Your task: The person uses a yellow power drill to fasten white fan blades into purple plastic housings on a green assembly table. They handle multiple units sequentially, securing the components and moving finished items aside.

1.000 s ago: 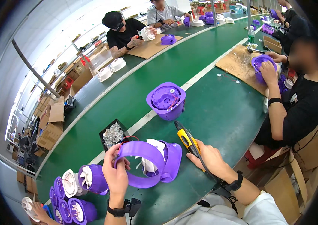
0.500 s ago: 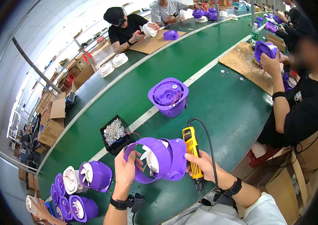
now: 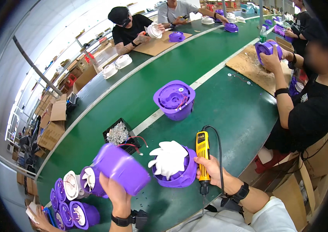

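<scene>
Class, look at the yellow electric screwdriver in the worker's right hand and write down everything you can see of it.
The electric screwdriver has a slim yellow plastic body with a dark label patch near its upper end. A black cable loops out of that upper end and curves down toward the person. The right hand grips its lower half, holding it about upright, with the dark metal bit end pointing down past the belt's near edge. It stands right beside the purple housing with a white fan; whether they touch is unclear.

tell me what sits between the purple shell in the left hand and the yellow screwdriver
In the head view, a purple housing with a white fan wheel on top sits between the purple shell and the yellow screwdriver.
</scene>
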Demonstrator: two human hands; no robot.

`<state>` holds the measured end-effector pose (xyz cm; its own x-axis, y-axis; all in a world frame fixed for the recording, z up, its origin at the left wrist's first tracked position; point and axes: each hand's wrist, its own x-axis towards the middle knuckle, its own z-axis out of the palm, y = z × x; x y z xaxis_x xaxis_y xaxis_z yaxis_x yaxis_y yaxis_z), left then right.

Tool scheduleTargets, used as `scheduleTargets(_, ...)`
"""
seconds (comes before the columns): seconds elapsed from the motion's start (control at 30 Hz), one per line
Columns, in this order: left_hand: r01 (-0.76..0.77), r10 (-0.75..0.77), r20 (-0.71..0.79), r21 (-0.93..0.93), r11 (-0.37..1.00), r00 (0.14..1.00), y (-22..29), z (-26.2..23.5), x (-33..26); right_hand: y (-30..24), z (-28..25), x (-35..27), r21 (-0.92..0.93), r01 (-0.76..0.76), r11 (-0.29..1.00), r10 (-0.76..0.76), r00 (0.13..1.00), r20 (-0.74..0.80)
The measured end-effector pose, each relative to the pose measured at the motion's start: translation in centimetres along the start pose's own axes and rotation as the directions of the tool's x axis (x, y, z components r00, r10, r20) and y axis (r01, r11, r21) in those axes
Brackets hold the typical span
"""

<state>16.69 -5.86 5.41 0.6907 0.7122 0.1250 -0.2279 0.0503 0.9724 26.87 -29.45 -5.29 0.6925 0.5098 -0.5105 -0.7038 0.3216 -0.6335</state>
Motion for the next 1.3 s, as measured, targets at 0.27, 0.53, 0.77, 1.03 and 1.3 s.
scheduleTargets(0.27, 0.064, -0.300, 0.286, 0.617, 0.784, 0.910, -1.3, 2.2, 3.9, -0.2, 0.8, -1.8, -0.301, 0.142, 0.943, -0.138, 0.990, 0.034)
scheduleTargets(0.53, -0.313, -0.140, 0.578, 0.611, 0.727, 0.804, -2.8, 2.2, 2.0, -1.9, 0.6, -4.6, -0.316, 0.283, 0.906, -0.284, 0.958, 0.044)
scheduleTargets(0.77, 0.263, -0.490, 0.624, 0.425, 0.866, 0.609, -4.3, 0.1, -2.3, -2.4, -0.8, -8.4, -0.246, 0.427, 0.870, -0.442, 0.897, -0.006)
scheduleTargets(1.03, 0.339, -0.362, 0.709, 0.182, 0.923, 0.605, -7.0, 8.8, -2.6, -3.0, 2.8, -13.2, -0.256, 0.447, 0.857, -0.388, 0.887, 0.250)
scheduleTargets(1.3, 0.057, -0.021, 0.576, -0.046, 0.997, 0.817, -1.0, 6.4, -4.5, -2.5, 5.9, -12.3, -0.397, 0.760, 0.515, -0.618, 0.650, 0.443)
